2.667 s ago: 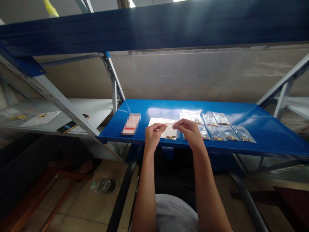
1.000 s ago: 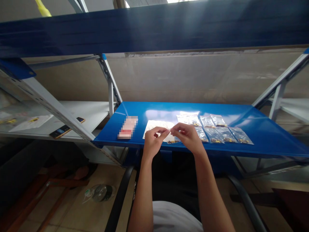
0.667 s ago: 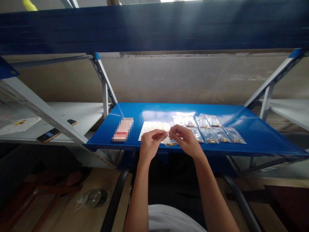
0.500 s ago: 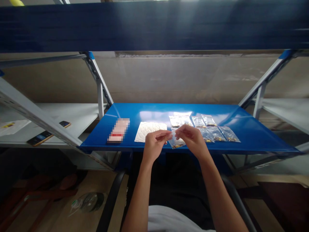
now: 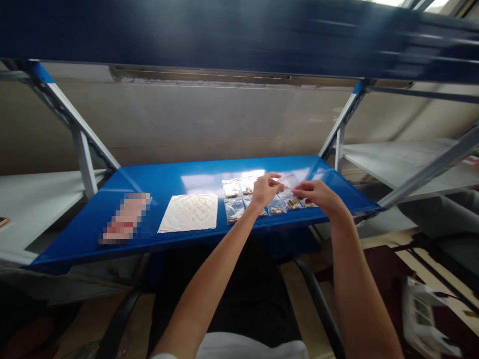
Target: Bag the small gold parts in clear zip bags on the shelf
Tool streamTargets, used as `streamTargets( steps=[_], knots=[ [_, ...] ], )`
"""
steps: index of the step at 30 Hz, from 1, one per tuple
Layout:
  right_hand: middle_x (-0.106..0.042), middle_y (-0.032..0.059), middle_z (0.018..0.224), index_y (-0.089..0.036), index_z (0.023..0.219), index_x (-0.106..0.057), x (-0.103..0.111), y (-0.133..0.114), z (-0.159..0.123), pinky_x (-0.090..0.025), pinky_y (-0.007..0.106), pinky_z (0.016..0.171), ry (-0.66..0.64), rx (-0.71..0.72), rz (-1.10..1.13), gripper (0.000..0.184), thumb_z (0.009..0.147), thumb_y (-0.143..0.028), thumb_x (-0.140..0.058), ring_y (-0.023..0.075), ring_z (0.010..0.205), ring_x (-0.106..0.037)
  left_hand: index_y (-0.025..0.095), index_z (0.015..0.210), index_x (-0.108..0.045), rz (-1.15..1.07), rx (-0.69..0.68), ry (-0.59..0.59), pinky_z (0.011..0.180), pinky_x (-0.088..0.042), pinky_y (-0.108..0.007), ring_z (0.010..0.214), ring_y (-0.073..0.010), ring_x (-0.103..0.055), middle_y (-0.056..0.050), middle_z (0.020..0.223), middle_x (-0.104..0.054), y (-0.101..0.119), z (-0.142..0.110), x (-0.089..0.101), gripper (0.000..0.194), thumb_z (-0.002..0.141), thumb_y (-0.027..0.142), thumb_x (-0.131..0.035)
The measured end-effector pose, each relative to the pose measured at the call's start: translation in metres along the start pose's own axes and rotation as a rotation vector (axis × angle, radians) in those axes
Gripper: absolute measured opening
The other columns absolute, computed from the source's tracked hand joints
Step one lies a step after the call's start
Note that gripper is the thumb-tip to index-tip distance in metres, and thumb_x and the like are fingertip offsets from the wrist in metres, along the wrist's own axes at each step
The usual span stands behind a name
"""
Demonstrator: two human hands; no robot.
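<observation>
A small clear plastic bag (image 5: 288,181) is stretched between my two hands, over the right part of the blue tabletop. My left hand (image 5: 265,191) pinches its left side with thumb and fingers. On the other side, my right hand (image 5: 317,194) has its fingertips closed on the bag's edge. Under and around both hands lie several similar clear bags (image 5: 232,209) in rows, with small yellow and dark pieces inside. My hands partly cover those bags. A white cloth or paper sheet (image 5: 189,213) lies flat to the left.
A blurred pink and red item (image 5: 125,219) lies on the left of the blue tabletop (image 5: 160,174). A blue shelf (image 5: 224,40) hangs overhead. Metal struts (image 5: 84,127) frame both sides, with white shelves (image 5: 404,159) beyond. A chair armrest (image 5: 318,304) is below.
The view has turned to the right. Both hands, with the small bag, have moved right from beside the white sheet to over the rows of bags.
</observation>
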State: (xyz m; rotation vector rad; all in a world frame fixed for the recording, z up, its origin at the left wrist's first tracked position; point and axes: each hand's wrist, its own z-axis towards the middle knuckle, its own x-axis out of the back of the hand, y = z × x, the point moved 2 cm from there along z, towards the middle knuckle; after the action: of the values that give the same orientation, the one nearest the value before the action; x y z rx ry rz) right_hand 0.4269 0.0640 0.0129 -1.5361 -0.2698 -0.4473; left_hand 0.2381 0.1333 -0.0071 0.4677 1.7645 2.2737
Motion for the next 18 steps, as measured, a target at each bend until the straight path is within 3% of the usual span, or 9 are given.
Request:
streamTargets(
  steps=[5, 9, 14, 16, 18],
  knots=[
    [-0.074, 0.0088, 0.068, -0.014, 0.073, -0.077, 0.039, 0.037, 0.069, -0.046, 0.029, 0.057, 0.205, -0.054, -0.162, 0.025, 0.067, -0.037, -0.084, 0.0207, 0.064, -0.065, 0.013, 0.105, -0.071, 0.156, 0.049, 0.099, 0.079, -0.056, -0.032, 0.078, -0.0189, -0.074, -0.008, 0.081, -0.077, -0.015, 0.086, -0.051, 0.026, 0.079, 0.009, -0.077],
    [-0.077, 0.0104, 0.076, -0.012, 0.088, -0.079, 0.048, 0.055, 0.104, -0.046, 0.027, 0.058, 0.226, -0.178, -0.447, 0.021, 0.078, -0.030, -0.079, 0.0199, 0.066, -0.068, 0.012, 0.092, -0.072, 0.238, 0.080, 0.195, 0.094, -0.051, -0.037, 0.100, -0.0258, -0.071, -0.016, 0.098, -0.076, -0.026, 0.118, -0.067, 0.019, 0.075, 0.005, -0.078],
    [-0.077, 0.0164, 0.082, -0.007, 0.083, -0.077, 0.042, 0.064, 0.116, -0.051, 0.029, 0.076, 0.278, -0.216, -0.626, 0.020, 0.072, -0.023, -0.083, 0.0288, 0.088, -0.073, 0.011, 0.099, -0.072, 0.259, 0.040, 0.241, 0.096, -0.050, -0.037, 0.103, -0.0260, -0.068, -0.018, 0.106, -0.074, -0.026, 0.119, -0.066, 0.018, 0.082, 0.010, -0.076],
    [-0.077, 0.0197, 0.094, -0.006, 0.092, -0.077, 0.037, 0.065, 0.115, -0.051, 0.031, 0.085, 0.297, -0.195, -0.685, 0.025, 0.075, -0.023, -0.081, 0.0328, 0.101, -0.071, 0.014, 0.103, -0.071, 0.247, -0.008, 0.271, 0.094, -0.051, -0.034, 0.100, -0.0219, -0.068, -0.014, 0.107, -0.074, -0.016, 0.101, -0.054, 0.014, 0.089, 0.013, -0.069],
    [-0.076, 0.0220, 0.106, -0.004, 0.104, -0.076, 0.033, 0.062, 0.106, -0.049, 0.034, 0.093, 0.309, -0.168, -0.721, 0.030, 0.082, -0.024, -0.075, 0.0340, 0.109, -0.069, 0.018, 0.106, -0.070, 0.206, -0.075, 0.309, 0.084, -0.054, -0.030, 0.089, -0.0164, -0.069, -0.009, 0.101, -0.074, 0.001, 0.061, -0.032, 0.014, 0.097, 0.018, -0.059]
  ],
)
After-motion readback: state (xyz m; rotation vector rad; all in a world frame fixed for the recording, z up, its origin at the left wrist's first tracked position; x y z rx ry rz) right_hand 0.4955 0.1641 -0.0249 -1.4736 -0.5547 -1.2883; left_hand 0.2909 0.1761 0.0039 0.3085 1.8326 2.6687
